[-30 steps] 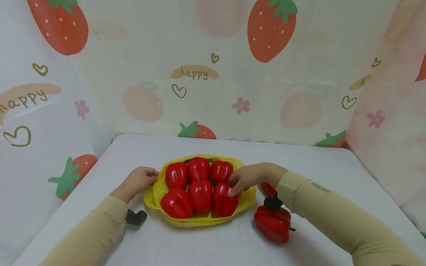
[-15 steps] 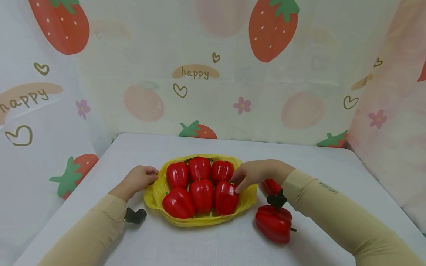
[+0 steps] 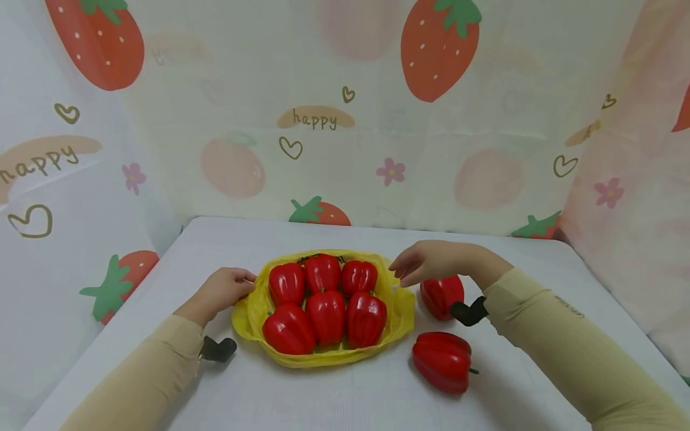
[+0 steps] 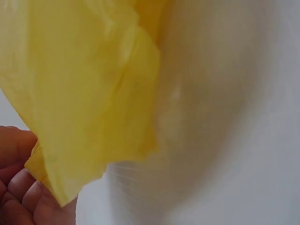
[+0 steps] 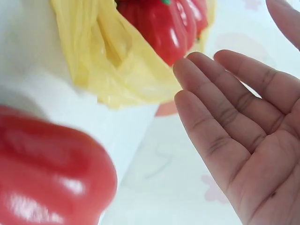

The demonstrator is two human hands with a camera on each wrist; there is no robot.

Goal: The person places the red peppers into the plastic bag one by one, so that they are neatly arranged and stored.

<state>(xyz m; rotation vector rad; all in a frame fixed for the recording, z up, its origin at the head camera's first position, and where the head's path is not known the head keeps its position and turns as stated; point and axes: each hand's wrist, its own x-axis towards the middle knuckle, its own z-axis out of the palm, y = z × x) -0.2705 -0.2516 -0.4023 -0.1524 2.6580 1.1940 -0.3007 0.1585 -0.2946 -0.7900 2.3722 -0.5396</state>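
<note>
A yellow plastic bag [image 3: 401, 311] lies spread open on the table with several red bell peppers [image 3: 325, 314] in it, set in two rows. At the bag's left edge, my left hand [image 3: 218, 293] pinches the thin plastic between thumb and fingers, as the left wrist view of the bag [image 4: 93, 93] shows. My right hand [image 3: 439, 261] is raised over the bag's right edge and holds nothing. Its fingers [image 5: 201, 112] are extended and spread in the right wrist view. Under the right wrist, a loose bell pepper [image 3: 442, 296] sits just right of the bag.
Another loose bell pepper [image 3: 442, 362] lies on its side nearer the front, its stem pointing right. A white cloth covers the table [image 3: 323, 401]. Behind it hangs a curtain [image 3: 334, 167] printed with strawberries. Black wrist-camera mounts [image 3: 218, 349] stick out beside both sleeves.
My right hand has left the front right pepper in the bag and moved up and right, uncovering more of the loose pepper behind. My left hand stays at the bag's edge.
</note>
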